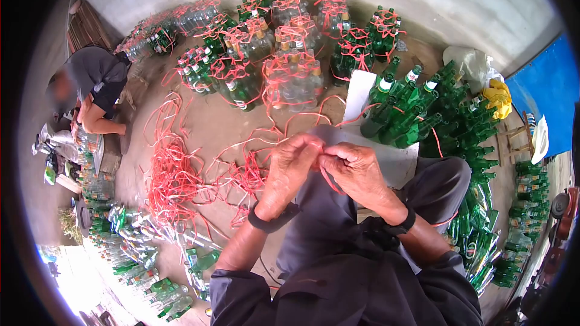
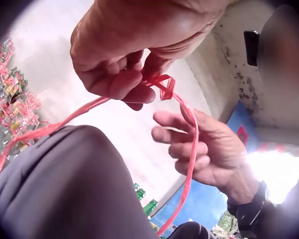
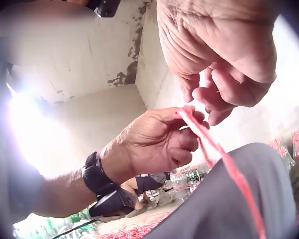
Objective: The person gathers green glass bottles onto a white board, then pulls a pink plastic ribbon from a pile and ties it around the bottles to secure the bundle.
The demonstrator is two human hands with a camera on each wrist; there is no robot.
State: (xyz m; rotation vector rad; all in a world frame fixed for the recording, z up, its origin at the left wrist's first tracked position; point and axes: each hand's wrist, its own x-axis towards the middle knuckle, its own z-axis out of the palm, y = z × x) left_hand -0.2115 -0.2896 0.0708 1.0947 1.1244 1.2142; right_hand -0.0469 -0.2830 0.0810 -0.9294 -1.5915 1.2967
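Red string is running between both hands above the lap — left hand pinching its folded loop, right hand half-curling round the tail. With so light a pinch, the loop is risking slipping open.

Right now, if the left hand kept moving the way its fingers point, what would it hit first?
Probably the right hand: the left hand points its fingertips at it, nearly touching, with only the pinched red string between them.
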